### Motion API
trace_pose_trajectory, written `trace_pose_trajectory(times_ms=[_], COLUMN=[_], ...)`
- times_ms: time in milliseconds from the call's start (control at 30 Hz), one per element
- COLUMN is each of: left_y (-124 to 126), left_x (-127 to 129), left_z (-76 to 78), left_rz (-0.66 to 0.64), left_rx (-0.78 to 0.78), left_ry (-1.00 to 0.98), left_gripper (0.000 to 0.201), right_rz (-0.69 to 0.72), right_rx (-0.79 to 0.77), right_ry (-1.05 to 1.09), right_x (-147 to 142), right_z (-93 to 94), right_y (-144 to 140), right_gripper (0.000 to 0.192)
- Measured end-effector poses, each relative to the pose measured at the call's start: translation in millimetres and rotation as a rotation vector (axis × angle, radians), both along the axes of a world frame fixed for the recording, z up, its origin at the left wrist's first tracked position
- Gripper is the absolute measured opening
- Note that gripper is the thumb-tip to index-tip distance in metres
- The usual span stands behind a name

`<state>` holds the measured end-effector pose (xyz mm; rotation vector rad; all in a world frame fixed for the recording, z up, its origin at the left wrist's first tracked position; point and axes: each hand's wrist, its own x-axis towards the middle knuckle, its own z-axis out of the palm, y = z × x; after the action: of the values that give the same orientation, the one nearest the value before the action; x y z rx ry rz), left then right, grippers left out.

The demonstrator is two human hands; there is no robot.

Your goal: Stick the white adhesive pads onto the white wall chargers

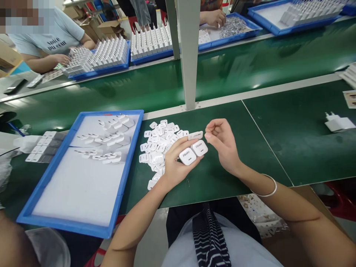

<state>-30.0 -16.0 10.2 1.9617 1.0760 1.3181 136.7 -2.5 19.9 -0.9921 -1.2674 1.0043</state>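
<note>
My left hand (178, 163) is closed round two white plug chargers (194, 152) side by side, their printed end faces with a small slot turned up. A white printed cap (195, 135) shows at its fingertips; whether the hand grips it I cannot tell. Just right of the chargers, my right hand (221, 142) is raised with its fingers curled in and the thumb close to them. Anything between those fingers is hidden. Beside my left hand, a loose heap of small white caps (155, 147) lies on the green table (236, 185).
A blue-rimmed tray (122, 181) at left holds several white plug chargers (111, 139). Another charger (339, 122) lies far right. A white post (190, 55) rises ahead. Beyond it, co-workers handle parts beside blue trays (151, 57). Grey-white blocks (46, 146) stand left of the near tray.
</note>
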Motion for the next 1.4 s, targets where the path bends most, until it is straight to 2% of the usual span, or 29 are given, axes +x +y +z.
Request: trace_pose_trajectory(times_ms=[100,233,333,533,667,767,867,1000,1100,1167,1267,1400], left_y=[0,0,0,3,13,20,26,32,24,9,-26,-77], left_x=[0,-1,-2,-5,-14,-18,-18,-13,-13,-20,-42,-90], left_z=[2.8,1.8,-2.2,-9.1,-18.4,-26.9,-28.4,-15.4,-1.2,8.3,25.5,51.9], left_rz=[-0.002,0.009,0.014,0.034,0.037,0.048,0.037,0.045,0.061,0.090,0.172,0.428], left_rx=[0.031,0.081,0.129,0.174,0.147,0.090,0.049,0.126,0.139,0.110,0.048,-0.174], left_ry=[-0.012,0.027,0.051,0.077,0.108,0.107,0.097,0.098,0.158,0.238,0.379,0.888], left_gripper=[0.040,0.036,0.036,0.036,0.036,0.032,0.031,0.031,0.031,0.033,0.037,0.042], right_rz=[0.140,0.354,0.445,0.410,0.456,0.407,0.388,0.469,0.523,0.539,0.544,0.415], right_rx=[-0.069,-0.225,-0.356,-0.362,-0.338,-0.300,-0.307,-0.378,-0.444,-0.473,-0.522,-0.642], right_ry=[0.057,0.084,0.153,0.304,0.317,0.273,0.242,0.280,0.323,0.354,0.389,0.401], right_x=[0,-7,-14,-24,-28,-30,-29,-20,-6,4,18,24], right_z=[0.8,1.5,-0.2,-9.7,-16.3,-21.1,-21.9,-14.5,-9.9,-10.2,-14.2,-19.5], right_y=[1,-5,-8,-3,4,9,16,27,31,33,38,38], right_gripper=[0.027,0.051,0.054,0.045,0.061,0.066,0.069,0.067,0.071,0.066,0.049,0.030])
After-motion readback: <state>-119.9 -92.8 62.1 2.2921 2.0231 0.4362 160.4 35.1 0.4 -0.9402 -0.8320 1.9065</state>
